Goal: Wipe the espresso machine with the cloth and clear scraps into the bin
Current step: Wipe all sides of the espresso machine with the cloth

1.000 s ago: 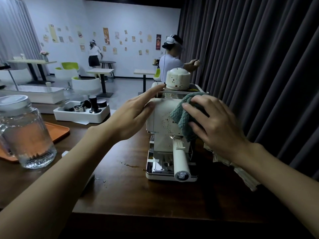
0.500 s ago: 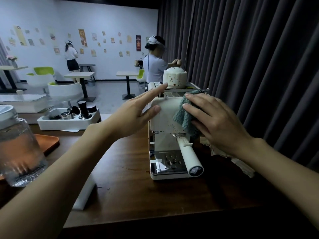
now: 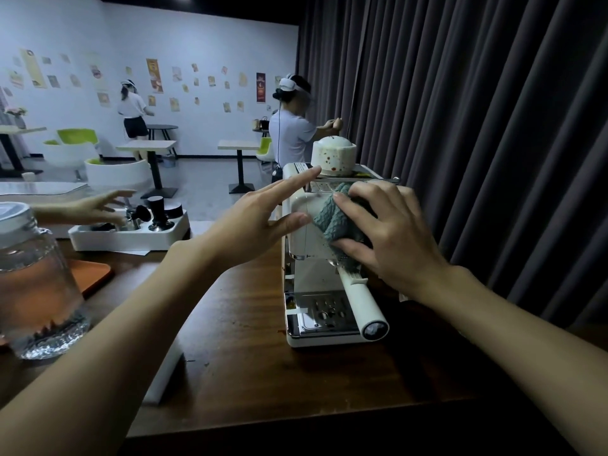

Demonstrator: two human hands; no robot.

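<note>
right hand [image 3: 388, 235] presses knitted cloth [image 3: 332, 218] — glossy espresso machine [image 3: 312, 258].

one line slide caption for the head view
Right hand presses teal cloth on espresso machine; left hand steadies it.

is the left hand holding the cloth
No, the right hand presses the teal cloth to the espresso machine; the left hand rests open beside it.
</note>
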